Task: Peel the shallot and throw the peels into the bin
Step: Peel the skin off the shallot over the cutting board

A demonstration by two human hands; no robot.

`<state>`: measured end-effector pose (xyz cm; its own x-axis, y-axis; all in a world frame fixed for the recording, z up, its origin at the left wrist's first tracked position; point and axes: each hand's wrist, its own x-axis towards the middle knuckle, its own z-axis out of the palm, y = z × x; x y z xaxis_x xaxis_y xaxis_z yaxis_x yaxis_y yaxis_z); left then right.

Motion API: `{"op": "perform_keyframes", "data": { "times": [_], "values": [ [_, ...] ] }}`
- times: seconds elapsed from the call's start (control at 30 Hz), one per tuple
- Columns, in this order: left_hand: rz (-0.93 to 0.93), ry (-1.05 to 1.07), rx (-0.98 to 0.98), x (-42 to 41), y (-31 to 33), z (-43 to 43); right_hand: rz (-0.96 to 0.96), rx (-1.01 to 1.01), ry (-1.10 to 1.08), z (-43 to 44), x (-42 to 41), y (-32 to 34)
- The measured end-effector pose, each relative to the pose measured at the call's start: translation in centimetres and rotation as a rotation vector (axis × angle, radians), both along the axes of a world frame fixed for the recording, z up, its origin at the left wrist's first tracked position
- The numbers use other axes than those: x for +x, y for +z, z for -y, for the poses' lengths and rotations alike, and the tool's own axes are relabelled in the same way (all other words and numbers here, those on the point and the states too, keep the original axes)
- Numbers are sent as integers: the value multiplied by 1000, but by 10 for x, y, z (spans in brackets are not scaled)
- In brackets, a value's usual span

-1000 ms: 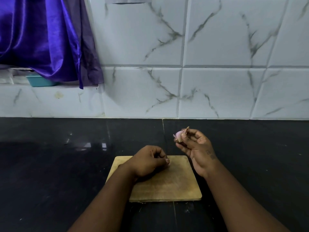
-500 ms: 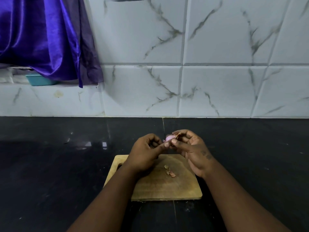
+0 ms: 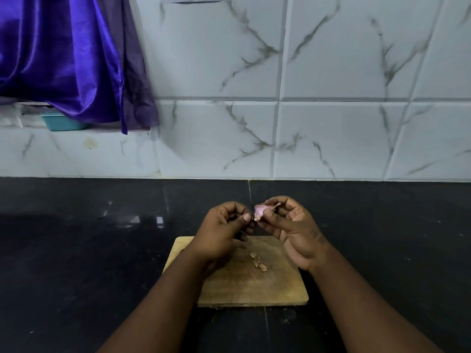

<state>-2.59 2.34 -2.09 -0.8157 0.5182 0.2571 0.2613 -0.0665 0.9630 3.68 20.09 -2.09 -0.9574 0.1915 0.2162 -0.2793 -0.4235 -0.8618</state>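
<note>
My right hand (image 3: 290, 225) holds a small pink shallot (image 3: 260, 210) between thumb and fingers, above the far edge of a wooden cutting board (image 3: 280, 289). A dry brown stem sticks out of the shallot to the right. My left hand (image 3: 224, 230) pinches at the shallot's left tip with thumb and fingers curled. A few brown peel bits (image 3: 258, 262) lie on the board below the hands. No bin is in view.
The board lies on a black countertop (image 3: 76, 250) against a white marble-tiled wall (image 3: 331, 72). A purple cloth (image 3: 63, 59) hangs at the upper left over a ledge with a teal container (image 3: 62, 122).
My left hand has risen from the board to the shallot, leaving peel bits on the board. My right hand has stayed up, holding the shallot.
</note>
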Motion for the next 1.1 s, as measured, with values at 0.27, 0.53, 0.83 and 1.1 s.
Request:
{"op": "perform_keyframes", "data": {
  "times": [0.27,0.53,0.83,1.1],
  "values": [
    [-238,112,-468,-1,-4,3,12,29,-16,-4,0,2],
    [-313,37,-594,-1,-3,4,25,119,-58,-1,3,3],
    [-314,344,-174,6,2,-1,50,200,-55,2,2,1],
    [-298,287,-72,11,1,-7,53,326,-61,0,1,-4]
  ]
}}
